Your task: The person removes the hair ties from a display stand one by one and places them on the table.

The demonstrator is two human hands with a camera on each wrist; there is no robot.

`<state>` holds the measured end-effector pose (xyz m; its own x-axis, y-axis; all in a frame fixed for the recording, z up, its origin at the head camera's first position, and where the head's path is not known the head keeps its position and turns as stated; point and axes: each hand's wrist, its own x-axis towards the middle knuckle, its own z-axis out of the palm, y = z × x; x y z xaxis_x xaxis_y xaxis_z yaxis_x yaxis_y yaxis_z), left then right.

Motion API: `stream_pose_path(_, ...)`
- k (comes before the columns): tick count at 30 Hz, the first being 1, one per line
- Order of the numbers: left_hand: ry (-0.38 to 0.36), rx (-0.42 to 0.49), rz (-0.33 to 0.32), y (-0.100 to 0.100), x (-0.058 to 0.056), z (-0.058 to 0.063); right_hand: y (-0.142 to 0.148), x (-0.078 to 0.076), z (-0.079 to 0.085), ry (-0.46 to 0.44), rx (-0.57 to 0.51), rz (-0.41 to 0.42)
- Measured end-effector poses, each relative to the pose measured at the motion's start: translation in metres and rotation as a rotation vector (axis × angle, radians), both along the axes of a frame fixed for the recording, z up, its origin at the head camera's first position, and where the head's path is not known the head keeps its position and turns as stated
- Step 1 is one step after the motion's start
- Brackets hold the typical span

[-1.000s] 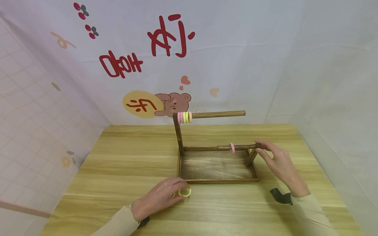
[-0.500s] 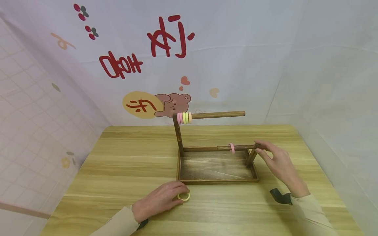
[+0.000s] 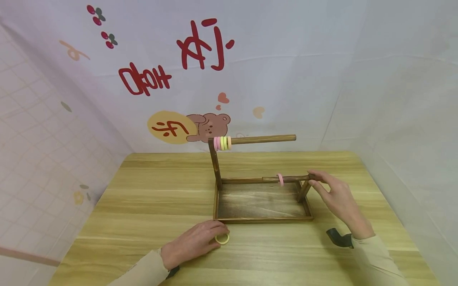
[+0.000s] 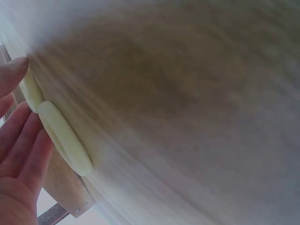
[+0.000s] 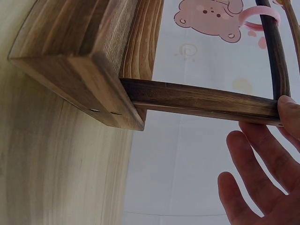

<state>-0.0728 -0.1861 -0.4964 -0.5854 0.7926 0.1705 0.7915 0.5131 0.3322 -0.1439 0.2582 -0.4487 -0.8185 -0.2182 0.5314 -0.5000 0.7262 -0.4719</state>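
My left hand [image 3: 195, 243] rests low over the table, thumb and index finger pinching a yellow ring [image 3: 222, 238] at its edges. A second yellow ring [image 4: 65, 138] lies beside the fingers in the left wrist view; the hand hides it from the head view. The dark wooden rack [image 3: 264, 219] stands just beyond, with a tray base and two horizontal rods. My right hand [image 3: 334, 196] holds the top corner of its short right post, thumb against the lower rod's end. A pink ring [image 3: 280, 180] hangs on that lower rod.
Several pink, yellow and peach rings sit together at the left end of the rack's upper rod [image 3: 264, 139]. A white cloth wall [image 3: 286, 79] with printed drawings rises behind the wooden table [image 3: 161, 190]. More cloth closes off both sides.
My left hand has drawn slightly nearer with the yellow ring at its fingertips. The second yellow ring has gone from sight beneath the hand in the head view. My right hand stays put.
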Motion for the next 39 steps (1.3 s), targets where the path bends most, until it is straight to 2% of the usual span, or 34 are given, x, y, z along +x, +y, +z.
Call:
stream_pose_path(8, -0.059, -0.024, 0.002, -0.002, 0.006, 0.004, 0.0, 0.0, 0.0, -0.011, -0.006, 0.005)
stream_pose_path(18, 0.077, 0.075, -0.062, 0.001, 0.009, 0.01, -0.001, 0.001, 0.0, -0.02, -0.007, 0.003)
stream_pose_path(25, 0.163, 0.123, -0.067, 0.008, 0.002, 0.022, 0.0, 0.001, -0.001, -0.012, -0.01, -0.002)
stream_pose_path(34, 0.194, 0.207, -0.079, 0.012, -0.006, 0.038, -0.001, 0.001, 0.0, -0.014, -0.012, 0.007)
stream_pose_path(39, 0.238, 0.26, -0.094, 0.017, -0.01, 0.044, -0.001, 0.001, 0.0, -0.019, -0.013, 0.003)
